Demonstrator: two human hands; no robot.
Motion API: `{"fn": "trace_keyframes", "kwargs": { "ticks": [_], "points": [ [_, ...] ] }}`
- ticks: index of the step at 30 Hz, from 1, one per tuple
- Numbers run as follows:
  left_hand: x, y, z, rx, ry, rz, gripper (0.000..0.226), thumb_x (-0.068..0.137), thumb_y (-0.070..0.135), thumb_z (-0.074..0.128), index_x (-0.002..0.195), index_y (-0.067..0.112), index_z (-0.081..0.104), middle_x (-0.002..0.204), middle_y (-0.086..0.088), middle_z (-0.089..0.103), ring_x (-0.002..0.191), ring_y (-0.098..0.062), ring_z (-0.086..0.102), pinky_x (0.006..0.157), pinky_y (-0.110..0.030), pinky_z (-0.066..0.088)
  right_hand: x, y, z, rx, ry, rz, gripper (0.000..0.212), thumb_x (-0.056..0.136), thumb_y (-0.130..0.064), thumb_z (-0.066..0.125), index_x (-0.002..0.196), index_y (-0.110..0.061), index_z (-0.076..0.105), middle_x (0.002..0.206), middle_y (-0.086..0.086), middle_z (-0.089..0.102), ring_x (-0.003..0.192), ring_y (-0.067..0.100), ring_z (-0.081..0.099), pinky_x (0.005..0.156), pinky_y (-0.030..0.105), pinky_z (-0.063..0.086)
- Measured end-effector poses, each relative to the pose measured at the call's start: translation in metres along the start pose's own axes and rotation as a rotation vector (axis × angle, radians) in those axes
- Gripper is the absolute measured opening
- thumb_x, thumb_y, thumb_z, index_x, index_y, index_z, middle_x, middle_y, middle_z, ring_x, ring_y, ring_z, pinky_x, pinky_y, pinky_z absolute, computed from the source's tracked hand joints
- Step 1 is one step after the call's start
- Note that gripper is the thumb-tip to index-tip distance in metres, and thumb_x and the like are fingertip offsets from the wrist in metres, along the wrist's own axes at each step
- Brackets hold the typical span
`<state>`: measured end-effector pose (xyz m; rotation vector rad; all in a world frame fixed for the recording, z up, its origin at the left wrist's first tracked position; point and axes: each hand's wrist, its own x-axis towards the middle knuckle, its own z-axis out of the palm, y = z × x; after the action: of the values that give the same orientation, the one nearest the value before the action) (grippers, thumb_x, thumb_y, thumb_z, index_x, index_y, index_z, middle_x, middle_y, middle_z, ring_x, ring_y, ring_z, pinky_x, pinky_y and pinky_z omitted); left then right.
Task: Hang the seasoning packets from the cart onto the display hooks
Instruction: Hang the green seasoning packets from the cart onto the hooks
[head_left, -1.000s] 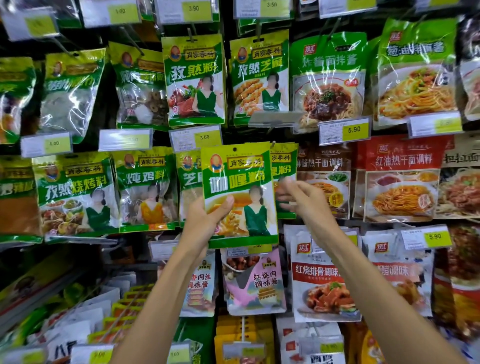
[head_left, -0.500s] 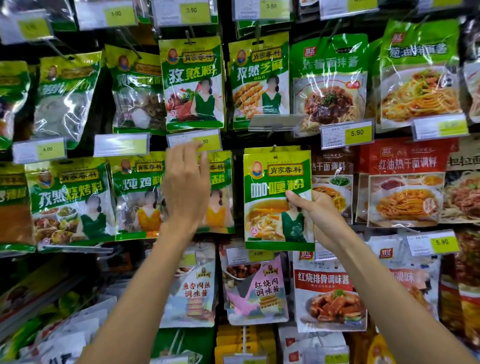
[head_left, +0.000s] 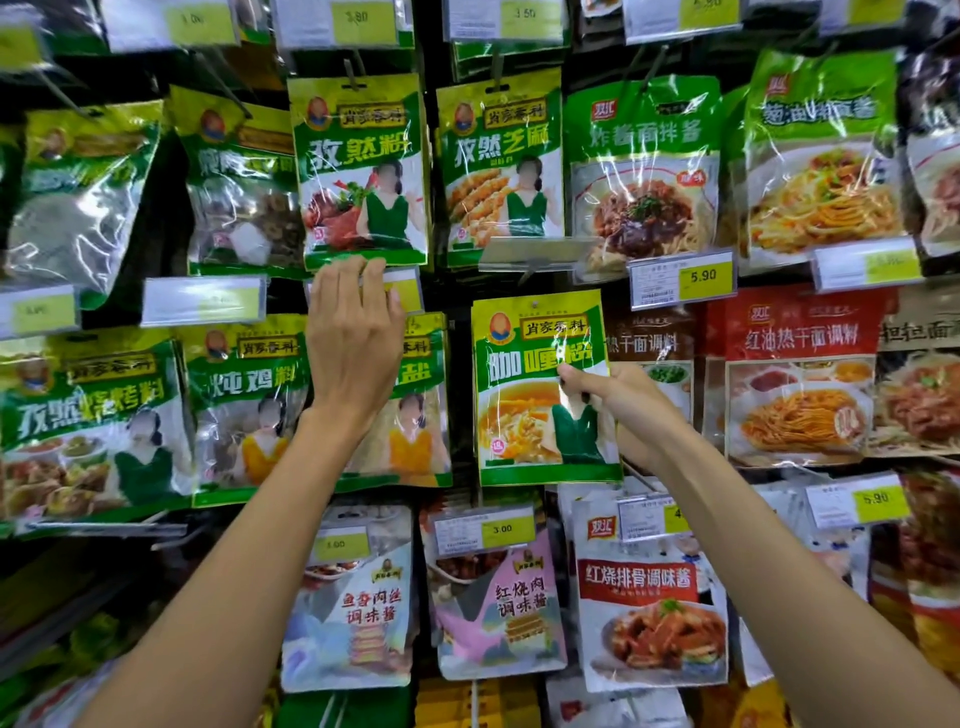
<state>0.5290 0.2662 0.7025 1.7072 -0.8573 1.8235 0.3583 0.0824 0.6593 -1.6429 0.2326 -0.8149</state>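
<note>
**GRIP STATUS: CURRY PACKET, CENTRE OF FRAME**

**Right hand** (head_left: 631, 402): the grip is clenched in a pinch on the curry packet (head_left: 519, 415). The thumb lies on the printed face near the packet's right edge, at about mid-height. The other fingers pass behind that edge.

**Left hand** (head_left: 353, 343): the grip is released and holds nothing. The fingers are nearly straight, close together, and point toward the top of the frame. The fingertips (head_left: 374, 265) rest on a price label (head_left: 408, 295) left of centre, just under the cumin packet (head_left: 363, 166). The palm and wrist cover part of the yellow-dress packet (head_left: 415, 447).

**Position of the curry packet:** centre of the frame, in the middle row of the display. The yellow-dress packet hangs just beside it on the left. A brown noodle-sauce packet (head_left: 654, 340) lies behind its right edge.

**Orientation:**
- The packet is close to upright, with its long axis vertical.
- The yellow header with its hang hole points toward the top of the frame.
- The printed face is turned to the camera.

The hook behind the header is hidden, so the packet may be seated on it, but this cannot be confirmed.
</note>
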Motion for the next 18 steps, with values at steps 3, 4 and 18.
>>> {"fn": "trace_keyframes", "kwargs": {
  "ticks": [3,4,18],
  "points": [
    [0.0,0.0,-0.001,-0.011,-0.017,-0.005,0.03,0.096,0.013,0.046,0.116,-0.008,0.056,0.11,-0.027,0.06,0.105,-0.041,0.056,0.097,-0.048,0.044,0.004,0.001,0.0,0.0,0.006,0.023,0.028,0.093,-0.021,0.062,0.072,-0.003,0.057,0.078,0.002,0.064,0.072,0.006,0.057,0.048,0.004,0.042],
    [0.001,0.0,-0.001,-0.013,-0.016,-0.005,0.031,0.097,0.013,0.046,0.116,-0.008,0.056,0.11,-0.027,0.06,0.106,-0.041,0.056,0.097,-0.048,0.044,0.006,0.001,0.0,-0.006,0.01,0.028,0.027,0.093,-0.019,0.062,0.073,-0.003,0.057,0.075,0.001,0.064,0.068,0.005,0.058,0.04,0.004,0.04],
    [0.0,0.0,-0.004,-0.05,-0.044,-0.009,0.035,0.098,0.015,0.044,0.122,-0.008,0.053,0.116,-0.027,0.058,0.111,-0.04,0.054,0.102,-0.048,0.041,0.016,0.019,0.003,-0.364,0.282,-0.196,0.023,0.084,-0.028,0.073,0.076,-0.007,0.07,0.076,0.008,0.07,0.073,0.024,0.065,0.067,0.04,0.05]
  ]
}}
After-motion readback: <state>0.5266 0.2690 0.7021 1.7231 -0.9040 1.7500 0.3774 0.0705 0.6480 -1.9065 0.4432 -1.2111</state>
